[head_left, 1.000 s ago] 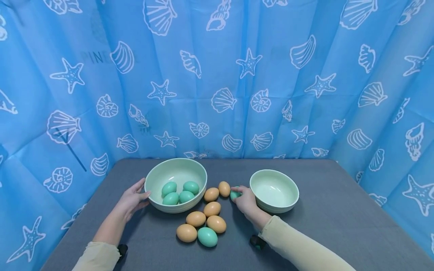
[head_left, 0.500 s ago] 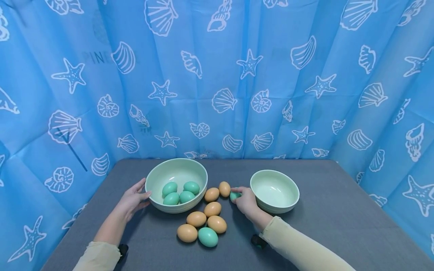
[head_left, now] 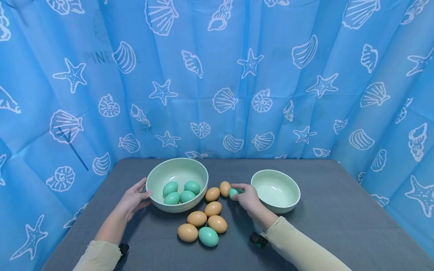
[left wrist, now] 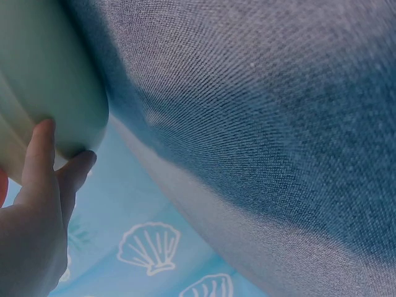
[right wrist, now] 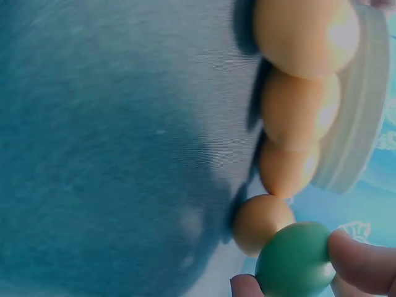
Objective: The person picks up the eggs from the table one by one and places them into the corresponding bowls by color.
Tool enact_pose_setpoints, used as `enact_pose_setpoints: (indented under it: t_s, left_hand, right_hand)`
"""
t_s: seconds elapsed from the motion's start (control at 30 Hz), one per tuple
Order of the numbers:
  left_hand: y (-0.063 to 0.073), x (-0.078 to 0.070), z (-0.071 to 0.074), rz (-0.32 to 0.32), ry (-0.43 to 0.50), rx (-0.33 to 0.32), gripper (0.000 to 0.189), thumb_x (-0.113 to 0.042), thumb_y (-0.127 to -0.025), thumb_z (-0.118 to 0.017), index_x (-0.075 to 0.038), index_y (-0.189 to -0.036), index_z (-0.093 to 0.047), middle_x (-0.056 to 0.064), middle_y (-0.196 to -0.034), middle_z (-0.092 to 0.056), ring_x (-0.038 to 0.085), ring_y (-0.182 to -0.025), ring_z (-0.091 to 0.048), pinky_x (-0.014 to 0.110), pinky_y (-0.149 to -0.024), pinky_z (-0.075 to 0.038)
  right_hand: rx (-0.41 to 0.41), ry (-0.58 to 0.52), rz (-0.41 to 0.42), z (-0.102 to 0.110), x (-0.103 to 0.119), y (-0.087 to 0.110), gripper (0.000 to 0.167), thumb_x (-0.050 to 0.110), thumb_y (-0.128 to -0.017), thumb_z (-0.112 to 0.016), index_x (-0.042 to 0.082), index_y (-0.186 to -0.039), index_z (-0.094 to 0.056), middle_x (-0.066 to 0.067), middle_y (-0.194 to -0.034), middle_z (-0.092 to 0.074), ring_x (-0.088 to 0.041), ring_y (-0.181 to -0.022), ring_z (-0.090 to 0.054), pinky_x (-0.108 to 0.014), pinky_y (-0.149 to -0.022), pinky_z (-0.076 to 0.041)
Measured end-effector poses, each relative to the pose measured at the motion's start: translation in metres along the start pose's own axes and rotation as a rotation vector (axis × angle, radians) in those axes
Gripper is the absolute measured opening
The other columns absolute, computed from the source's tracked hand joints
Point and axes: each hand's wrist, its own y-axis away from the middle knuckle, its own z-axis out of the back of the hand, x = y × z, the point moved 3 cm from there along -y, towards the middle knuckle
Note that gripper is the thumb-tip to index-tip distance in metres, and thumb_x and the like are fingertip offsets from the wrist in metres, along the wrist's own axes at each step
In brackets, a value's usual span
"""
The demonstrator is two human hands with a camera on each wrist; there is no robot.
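Note:
My right hand (head_left: 249,197) pinches a green egg (head_left: 234,193) between thumb and fingers, just left of the smaller pale green bowl (head_left: 275,190). In the right wrist view the green egg (right wrist: 296,260) overlaps an orange egg (right wrist: 260,223). My left hand (head_left: 131,199) rests against the left side of the larger pale green bowl (head_left: 159,177), its fingers fairly straight along the outer wall. Inside that bowl lie several green eggs (head_left: 171,198). The left wrist view shows fingertips touching the bowl's outside (left wrist: 55,74).
Several orange eggs (head_left: 197,218) lie on the grey cloth-covered table (head_left: 325,214) between the bowls, with one green egg (head_left: 208,236) at their front. Behind the table hangs a blue curtain (head_left: 203,94) printed with white shells and starfish.
My right hand has shifted slightly with the green egg, which now shows more between the fingertips. My left hand keeps its place at the larger bowl.

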Motion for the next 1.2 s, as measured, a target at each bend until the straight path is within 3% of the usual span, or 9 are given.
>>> enact_pose_setpoints:
  t_s: [0.13,0.33,0.6,1.03,1.2]
  left_hand:
    - [0.0,0.0,0.0,-0.001,0.005,-0.001,0.071,-0.003,-0.101,-0.048,-0.008,-0.156,-0.003,0.018,-0.16,0.004,0.04,-0.145,-0.01,0.053,-0.108,-0.034]
    - [0.001,-0.001,-0.003,-0.03,-0.006,-0.027,0.072,-0.001,-0.101,-0.046,-0.01,-0.156,0.0,0.014,-0.161,0.005,0.037,-0.146,-0.001,0.053,-0.108,-0.034]
    - [0.002,-0.003,-0.004,-0.066,-0.072,-0.039,0.071,0.001,-0.101,-0.045,-0.011,-0.156,-0.001,0.014,-0.161,0.002,0.039,-0.145,-0.005,0.055,-0.105,-0.037]
    - [-0.001,-0.001,-0.003,-0.035,-0.051,-0.038,0.072,0.0,-0.101,-0.046,-0.011,-0.156,-0.002,0.012,-0.162,0.001,0.039,-0.145,-0.005,0.053,-0.106,-0.037]
    - [-0.001,-0.001,-0.002,-0.026,-0.043,-0.042,0.072,0.0,-0.101,-0.047,-0.011,-0.156,-0.003,0.013,-0.162,0.001,0.039,-0.145,-0.004,0.054,-0.105,-0.037]
  right_hand:
    - [0.012,-0.033,-0.009,0.001,0.004,0.0,0.039,-0.01,-0.089,-0.06,-0.002,-0.128,-0.061,-0.027,-0.144,-0.041,-0.045,-0.133,-0.037,-0.054,-0.101,-0.042]
    - [0.019,-0.09,-0.01,0.001,0.013,0.001,0.039,-0.009,-0.09,-0.059,-0.002,-0.129,-0.061,-0.026,-0.144,-0.042,-0.042,-0.127,-0.045,-0.051,-0.095,-0.048]
    - [0.035,-0.128,-0.008,-0.004,0.026,0.003,0.041,-0.008,-0.09,-0.06,0.001,-0.13,-0.061,-0.024,-0.143,-0.045,-0.04,-0.126,-0.048,-0.052,-0.095,-0.048]
    - [0.135,-0.197,0.053,-0.013,0.048,0.008,0.042,-0.004,-0.092,-0.06,0.001,-0.134,-0.057,-0.023,-0.144,-0.044,-0.039,-0.122,-0.052,-0.052,-0.096,-0.048]
    - [0.176,-0.23,0.068,-0.019,0.054,0.005,0.041,-0.005,-0.092,-0.06,0.002,-0.133,-0.059,-0.021,-0.143,-0.046,-0.034,-0.113,-0.059,-0.052,-0.097,-0.047]
